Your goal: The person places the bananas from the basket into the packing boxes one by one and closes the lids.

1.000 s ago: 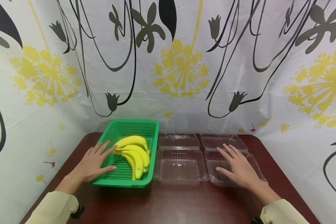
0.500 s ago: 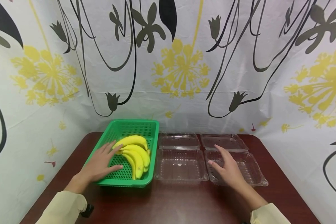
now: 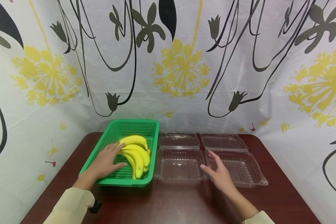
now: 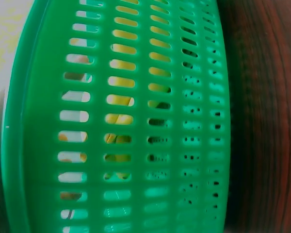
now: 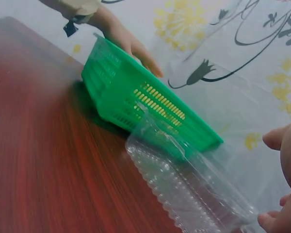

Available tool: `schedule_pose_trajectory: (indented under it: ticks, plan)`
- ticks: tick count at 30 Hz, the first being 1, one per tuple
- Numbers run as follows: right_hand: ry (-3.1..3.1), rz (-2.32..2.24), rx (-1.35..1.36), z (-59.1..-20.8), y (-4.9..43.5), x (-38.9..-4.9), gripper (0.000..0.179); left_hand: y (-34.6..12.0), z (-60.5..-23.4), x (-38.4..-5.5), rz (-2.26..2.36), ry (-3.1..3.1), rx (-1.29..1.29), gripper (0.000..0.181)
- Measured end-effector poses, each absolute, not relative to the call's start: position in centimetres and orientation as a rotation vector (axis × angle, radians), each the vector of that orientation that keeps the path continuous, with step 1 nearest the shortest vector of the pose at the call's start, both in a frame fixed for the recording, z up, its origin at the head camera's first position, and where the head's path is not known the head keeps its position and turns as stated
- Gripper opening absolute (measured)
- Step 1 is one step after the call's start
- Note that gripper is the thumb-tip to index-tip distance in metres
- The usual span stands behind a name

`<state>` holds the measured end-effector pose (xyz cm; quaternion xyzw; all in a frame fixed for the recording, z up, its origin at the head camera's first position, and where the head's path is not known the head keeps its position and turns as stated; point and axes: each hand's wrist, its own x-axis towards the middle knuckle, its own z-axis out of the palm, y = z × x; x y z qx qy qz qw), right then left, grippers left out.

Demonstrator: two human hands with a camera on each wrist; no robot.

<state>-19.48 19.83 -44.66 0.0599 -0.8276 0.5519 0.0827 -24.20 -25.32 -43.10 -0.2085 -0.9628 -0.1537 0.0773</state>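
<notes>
Bananas (image 3: pixel 140 152) lie unmoved in the green basket (image 3: pixel 123 182). The left hand (image 3: pixel 103 161), fingers extended and grasping nothing, has advanced toward them. The right hand (image 3: pixel 221 176), relaxed and empty, has shifted left over a clear container's (image 3: pixel 247 168) edge. Handling appears not yet begun.

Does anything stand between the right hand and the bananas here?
Yes. Straight across from the right hand, the clear container next to the green basket comes first, then the basket's side wall, beside the bananas. Nothing visible seems to block a route in from above.
</notes>
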Motion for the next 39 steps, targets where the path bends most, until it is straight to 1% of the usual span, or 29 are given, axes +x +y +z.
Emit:
schedule_pose_trajectory:
  ticks: [8, 16, 23, 28, 32, 35, 37, 39]
  plan:
    - [-2.467, 1.804, 0.099, -44.9, 18.4, -19.1, 0.070, -24.9, -43.6, -24.6, -0.498, -2.909, -0.565, 0.076]
    - [-2.607, 1.594, 0.020, -44.6, 18.0, -18.8, 0.075, -24.8, -43.6, -25.0, -0.537, -2.910, -0.524, 0.067]
    - [-2.574, 1.505, 0.055, -45.1, 17.8, -18.9, 0.074, -24.9, -43.6, -25.4, -0.488, -2.909, -0.474, 0.056]
    - [-2.482, 1.633, 0.090, -45.2, 17.1, -18.8, 0.073, -25.0, -43.5, -25.4, -0.481, -2.924, -0.448, 0.053]
    - [-2.456, 1.726, 0.066, -45.3, 16.8, -18.6, 0.071, -25.0, -43.3, -25.4, -0.496, -2.946, -0.422, 0.050]
    - [-2.454, 1.738, 0.038, -45.5, 16.7, -18.5, 0.071, -25.1, -43.2, -25.4, -0.520, -2.959, -0.416, 0.044]
    - [-2.462, 1.712, 0.025, -45.7, 16.7, -18.6, 0.071, -25.1, -43.2, -25.4, -0.532, -2.967, -0.419, 0.035]
    - [-2.480, 1.660, 0.021, -45.9, 16.7, -18.8, 0.072, -25.1, -43.2, -25.4, -0.538, -2.978, -0.413, 0.029]
